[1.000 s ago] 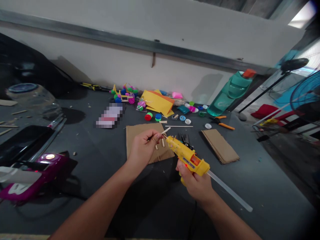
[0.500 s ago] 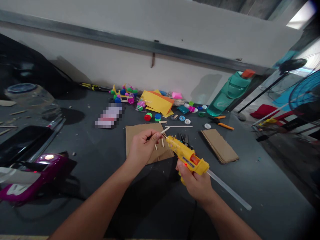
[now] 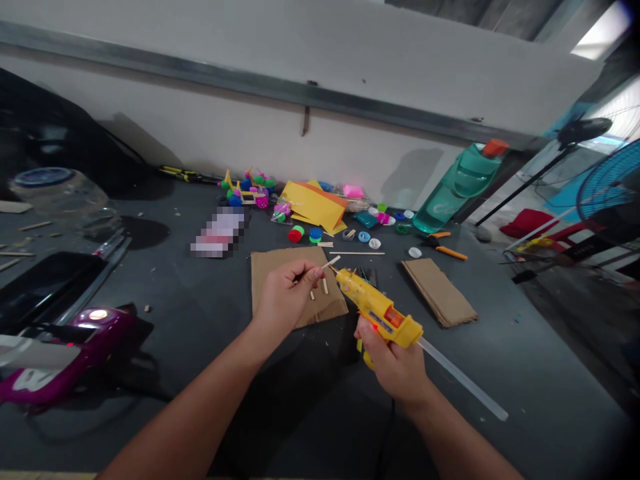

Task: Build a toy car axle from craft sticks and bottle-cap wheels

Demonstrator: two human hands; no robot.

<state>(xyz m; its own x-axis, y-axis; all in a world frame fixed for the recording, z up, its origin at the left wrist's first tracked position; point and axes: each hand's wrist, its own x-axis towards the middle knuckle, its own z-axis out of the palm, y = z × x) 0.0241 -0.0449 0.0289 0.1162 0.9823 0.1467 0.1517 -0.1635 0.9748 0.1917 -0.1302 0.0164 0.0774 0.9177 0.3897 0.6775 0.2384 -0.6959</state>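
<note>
Yellow glue gun (image 3: 367,301) is gripped in the right hand (image 3: 397,363), its nozzle close to a small wooden stick (image 3: 332,261) pinched between the left hand's (image 3: 285,293) thumb and fingers. Contact between nozzle and stick cannot be confirmed. The step in hand is judged to be glue work at the stick; any further move calls for a steady pinch, with fingertips clear of the nozzle. The stick projects beyond the left fingertips, above the cardboard sheet (image 3: 327,311), on which short sticks (image 3: 325,287) lie. Folded cardboard (image 3: 440,293) lies to the right of the gun.
</note>
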